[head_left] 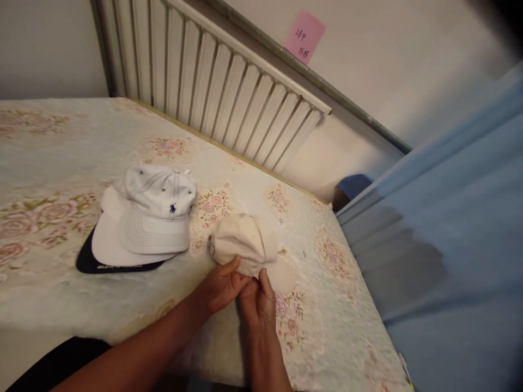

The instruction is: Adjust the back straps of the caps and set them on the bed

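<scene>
A cream baseball cap (243,239) is held just above the floral cover, its brim pointing to the lower right. My left hand (223,286) pinches the cap's near edge, thumb on top of the fabric. Close beside it, my right hand (259,296) grips the same edge with thumb up; the fingertips of both hands meet and partly hide each other. To the left lies a stack of caps: a white cap (157,201) with a small dark horse-rider emblem on top, a pale brim under it, and a black brim (87,258) with white lettering lowest.
The caps are over a bed-like surface with a floral cover (122,305). A white slatted radiator (216,81) runs along the wall behind. A blue curtain (445,218) hangs at the right, with a blue item (355,185) by its edge. A pink note (305,37) is on the wall.
</scene>
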The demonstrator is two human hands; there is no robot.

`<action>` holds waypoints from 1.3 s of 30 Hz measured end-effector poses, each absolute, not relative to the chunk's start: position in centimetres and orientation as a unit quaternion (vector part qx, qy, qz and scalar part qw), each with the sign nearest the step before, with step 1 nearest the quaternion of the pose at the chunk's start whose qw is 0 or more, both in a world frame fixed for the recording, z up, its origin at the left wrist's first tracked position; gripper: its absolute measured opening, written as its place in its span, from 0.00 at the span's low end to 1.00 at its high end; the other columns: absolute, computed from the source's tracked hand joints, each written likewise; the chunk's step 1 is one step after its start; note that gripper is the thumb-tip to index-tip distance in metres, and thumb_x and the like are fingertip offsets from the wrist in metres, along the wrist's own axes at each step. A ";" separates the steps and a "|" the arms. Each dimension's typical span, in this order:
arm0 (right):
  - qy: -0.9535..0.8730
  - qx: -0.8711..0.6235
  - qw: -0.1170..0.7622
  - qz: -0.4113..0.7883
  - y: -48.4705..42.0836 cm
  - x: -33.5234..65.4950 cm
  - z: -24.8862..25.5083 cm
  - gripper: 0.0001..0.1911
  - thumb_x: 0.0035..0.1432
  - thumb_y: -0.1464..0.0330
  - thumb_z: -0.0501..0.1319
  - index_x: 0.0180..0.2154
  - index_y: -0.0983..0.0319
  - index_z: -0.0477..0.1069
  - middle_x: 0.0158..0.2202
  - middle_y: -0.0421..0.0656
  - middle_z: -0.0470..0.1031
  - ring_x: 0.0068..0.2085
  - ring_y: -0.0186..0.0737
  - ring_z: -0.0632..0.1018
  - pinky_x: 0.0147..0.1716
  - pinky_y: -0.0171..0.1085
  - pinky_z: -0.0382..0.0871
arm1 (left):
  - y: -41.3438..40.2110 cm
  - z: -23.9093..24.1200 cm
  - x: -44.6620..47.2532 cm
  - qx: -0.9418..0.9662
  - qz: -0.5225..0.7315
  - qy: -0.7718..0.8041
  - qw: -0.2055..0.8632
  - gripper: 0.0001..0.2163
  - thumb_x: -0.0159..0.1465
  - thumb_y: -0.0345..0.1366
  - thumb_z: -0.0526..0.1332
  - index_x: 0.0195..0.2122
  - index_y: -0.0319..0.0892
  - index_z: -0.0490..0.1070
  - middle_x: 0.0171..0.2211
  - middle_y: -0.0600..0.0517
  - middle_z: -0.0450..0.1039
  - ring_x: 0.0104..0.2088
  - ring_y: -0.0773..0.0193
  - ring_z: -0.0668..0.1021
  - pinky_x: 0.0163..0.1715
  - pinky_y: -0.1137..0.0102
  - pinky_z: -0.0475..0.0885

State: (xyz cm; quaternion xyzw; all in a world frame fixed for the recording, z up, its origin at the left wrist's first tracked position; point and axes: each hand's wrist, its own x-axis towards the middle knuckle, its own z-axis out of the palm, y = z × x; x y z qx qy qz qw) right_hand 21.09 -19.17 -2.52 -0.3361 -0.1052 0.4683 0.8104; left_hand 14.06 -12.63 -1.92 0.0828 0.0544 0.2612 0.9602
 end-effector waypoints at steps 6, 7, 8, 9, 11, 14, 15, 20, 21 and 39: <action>-0.068 -0.315 0.826 0.462 -19.7 21.8 -2.3 0.16 0.57 0.64 0.62 0.46 0.64 0.73 0.46 0.47 0.80 0.53 0.42 0.76 0.63 0.47 0.59 | -11.9 -1.8 13.9 0.093 0.295 0.083 0.947 0.17 0.69 0.30 0.51 0.58 0.35 0.66 0.50 0.42 0.76 0.55 0.58 0.74 0.59 0.62 0.66; -0.064 -0.313 0.828 0.461 -19.8 21.9 -2.3 0.15 0.57 0.65 0.62 0.46 0.63 0.73 0.47 0.47 0.79 0.54 0.42 0.76 0.63 0.47 0.59 | -11.7 -1.8 13.9 0.092 0.300 0.086 0.945 0.18 0.69 0.30 0.51 0.59 0.35 0.64 0.50 0.42 0.76 0.55 0.58 0.74 0.59 0.62 0.66; -0.060 -0.313 0.830 0.459 -19.9 22.0 -2.2 0.15 0.57 0.65 0.62 0.46 0.63 0.73 0.47 0.48 0.79 0.54 0.42 0.76 0.63 0.48 0.60 | -11.6 -1.7 13.8 0.091 0.304 0.086 0.944 0.18 0.69 0.30 0.51 0.60 0.35 0.63 0.51 0.43 0.76 0.55 0.59 0.75 0.59 0.62 0.66; -0.056 -0.314 0.831 0.455 -19.9 22.1 -2.1 0.15 0.57 0.65 0.62 0.46 0.63 0.73 0.48 0.48 0.79 0.55 0.42 0.75 0.62 0.49 0.60 | -11.4 -1.6 13.7 0.090 0.307 0.083 0.944 0.19 0.69 0.30 0.51 0.61 0.36 0.62 0.50 0.43 0.76 0.54 0.60 0.75 0.58 0.63 0.67; -0.049 -0.316 0.836 0.445 -20.0 22.3 -1.9 0.16 0.57 0.66 0.63 0.46 0.64 0.73 0.49 0.49 0.78 0.55 0.43 0.75 0.62 0.50 0.61 | -11.2 -1.3 13.6 0.087 0.316 0.076 0.942 0.19 0.69 0.29 0.51 0.62 0.37 0.61 0.50 0.45 0.77 0.53 0.62 0.76 0.58 0.65 0.67; -0.039 -0.315 0.841 0.439 -20.2 22.5 -1.6 0.16 0.56 0.67 0.63 0.47 0.64 0.73 0.50 0.50 0.78 0.56 0.43 0.74 0.62 0.50 0.62 | -10.9 -1.1 13.3 0.078 0.322 0.074 0.941 0.21 0.69 0.28 0.51 0.63 0.38 0.59 0.49 0.46 0.77 0.51 0.63 0.77 0.58 0.66 0.67; -0.036 -0.313 0.841 0.440 -20.3 22.6 -1.5 0.15 0.56 0.67 0.63 0.46 0.65 0.73 0.50 0.50 0.78 0.56 0.43 0.74 0.62 0.50 0.62 | -10.9 -1.1 13.2 0.074 0.322 0.073 0.941 0.21 0.69 0.28 0.51 0.63 0.38 0.59 0.49 0.46 0.77 0.51 0.62 0.78 0.58 0.65 0.67; -0.020 -0.323 0.847 0.422 -20.5 23.3 -1.2 0.15 0.55 0.69 0.63 0.45 0.64 0.74 0.49 0.49 0.79 0.55 0.41 0.75 0.60 0.48 0.64 | -10.7 -1.4 13.2 0.048 0.315 0.045 0.947 0.21 0.69 0.28 0.51 0.64 0.40 0.57 0.50 0.46 0.76 0.52 0.62 0.77 0.60 0.63 0.65; -0.018 -0.323 0.848 0.419 -20.6 23.4 -1.1 0.14 0.55 0.69 0.63 0.45 0.63 0.74 0.48 0.48 0.79 0.55 0.40 0.75 0.60 0.48 0.64 | -10.6 -1.5 13.2 0.044 0.313 0.039 0.948 0.21 0.69 0.29 0.51 0.64 0.40 0.58 0.51 0.47 0.76 0.52 0.62 0.77 0.60 0.63 0.64; -0.037 -0.319 0.852 0.414 -20.5 25.3 -3.3 0.20 0.53 0.71 0.64 0.50 0.62 0.72 0.53 0.48 0.77 0.57 0.39 0.73 0.63 0.48 0.57 | -10.8 -2.4 13.7 0.080 0.337 0.017 0.938 0.20 0.66 0.25 0.54 0.59 0.44 0.65 0.50 0.50 0.77 0.53 0.65 0.76 0.60 0.66 0.64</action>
